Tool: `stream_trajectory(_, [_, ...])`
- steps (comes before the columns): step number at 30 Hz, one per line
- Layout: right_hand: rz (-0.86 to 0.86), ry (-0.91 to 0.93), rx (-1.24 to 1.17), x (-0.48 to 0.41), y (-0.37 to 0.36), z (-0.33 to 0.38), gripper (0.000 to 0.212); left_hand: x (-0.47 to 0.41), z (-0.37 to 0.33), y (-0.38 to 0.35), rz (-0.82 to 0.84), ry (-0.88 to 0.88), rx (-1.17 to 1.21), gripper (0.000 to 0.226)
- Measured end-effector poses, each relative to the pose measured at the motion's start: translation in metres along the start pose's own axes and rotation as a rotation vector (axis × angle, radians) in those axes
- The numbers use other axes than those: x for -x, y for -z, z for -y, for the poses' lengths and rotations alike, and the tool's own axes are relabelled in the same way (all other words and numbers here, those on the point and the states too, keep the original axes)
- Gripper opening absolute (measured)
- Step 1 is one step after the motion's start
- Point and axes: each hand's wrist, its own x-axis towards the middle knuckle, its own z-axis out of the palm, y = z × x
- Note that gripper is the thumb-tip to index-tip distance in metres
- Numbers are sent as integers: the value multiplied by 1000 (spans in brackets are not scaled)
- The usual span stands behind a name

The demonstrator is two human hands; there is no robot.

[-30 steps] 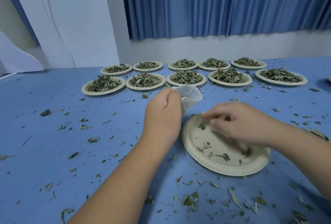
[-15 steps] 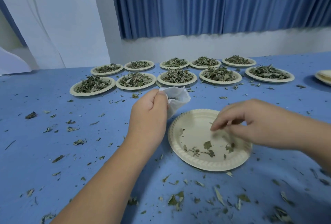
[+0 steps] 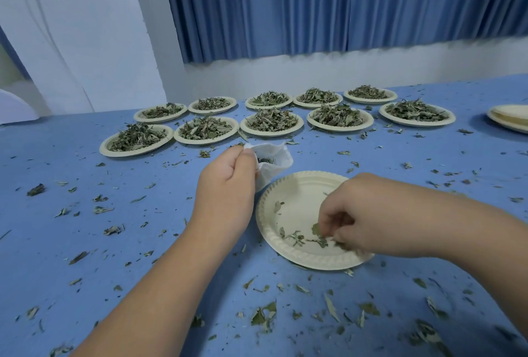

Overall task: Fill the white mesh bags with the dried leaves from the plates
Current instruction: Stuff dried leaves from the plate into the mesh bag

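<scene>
While left hand (image 3: 228,182) pinches mesh bag (image 3: 275,163), right hand (image 3: 364,214) pinches leaves (image 3: 315,229) on plate (image 3: 297,194)

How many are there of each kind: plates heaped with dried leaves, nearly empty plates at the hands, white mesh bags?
Round cream paper plates heaped with dried leaves: 10
Nearly empty cream paper plate: 1
White mesh bag: 1
Total: 12

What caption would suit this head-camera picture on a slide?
Left hand holds a white mesh bag open while right hand pinches dried leaves from a nearly empty plate.
</scene>
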Motion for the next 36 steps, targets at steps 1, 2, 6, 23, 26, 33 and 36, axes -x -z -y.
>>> stream_trajectory(1, [8,23,-65,0,0,3,21,0,0,0,3,1,1,46])
stream_trajectory(2, [8,38,-137,1,1,4,21,1,-1,0,7,4,3,48])
stream_trajectory(6, [-201,-62,-262,2,18,-13,22,1,-1,1,1,22,23,44])
stream_trajectory(23, [-189,61,-200,-28,-22,0,48,2,-1,-1,-6,11,-17,36])
stream_trajectory(26, [-168,198,-119,-33,-29,7,56,2,-1,-2,2,-2,-17,35])
stream_trajectory(33, [-68,191,-324,-21,-23,1,54,1,0,-1,-5,4,-27,36])
stream_trajectory(36, [-136,126,-361,-12,-14,-4,54,1,0,-1,-7,0,-28,38])
